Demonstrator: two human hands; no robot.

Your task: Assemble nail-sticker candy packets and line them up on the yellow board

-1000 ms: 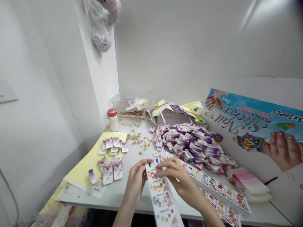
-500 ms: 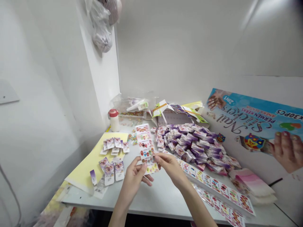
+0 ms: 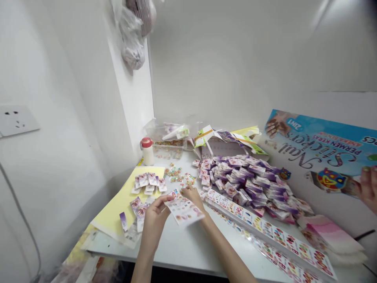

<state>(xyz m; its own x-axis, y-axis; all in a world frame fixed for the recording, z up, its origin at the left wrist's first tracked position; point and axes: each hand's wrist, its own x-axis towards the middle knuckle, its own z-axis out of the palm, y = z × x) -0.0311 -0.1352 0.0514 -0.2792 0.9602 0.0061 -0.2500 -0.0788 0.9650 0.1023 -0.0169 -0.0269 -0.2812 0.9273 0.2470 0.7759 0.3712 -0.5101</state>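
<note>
My left hand (image 3: 156, 216) pinches a white nail sticker sheet (image 3: 185, 209) by its left edge, thumb and fingers closed on it. The sheet is tilted and a little blurred. Behind it, my right hand (image 3: 192, 194) reaches toward small colourful wrapped candies (image 3: 189, 179) on the table. Its fingers point down close to them, partly covered by the sheet, so their grip is unclear. Left of my left hand lie purple-and-white folded cards (image 3: 136, 205), some of them on yellow paper (image 3: 113, 210).
A heap of small purple-and-white boxes (image 3: 244, 177) covers the right back. Long sticker strips (image 3: 271, 230) run along the right side. A red-capped bottle (image 3: 147, 151) stands near the wall. A large printed carton (image 3: 321, 153) leans at the right; pink-and-white packets (image 3: 331, 236) lie before it.
My right hand has let go of the sticker sheet and moved forward to the candies. The sheet has tipped flatter in my left hand. The view has shifted left.
</note>
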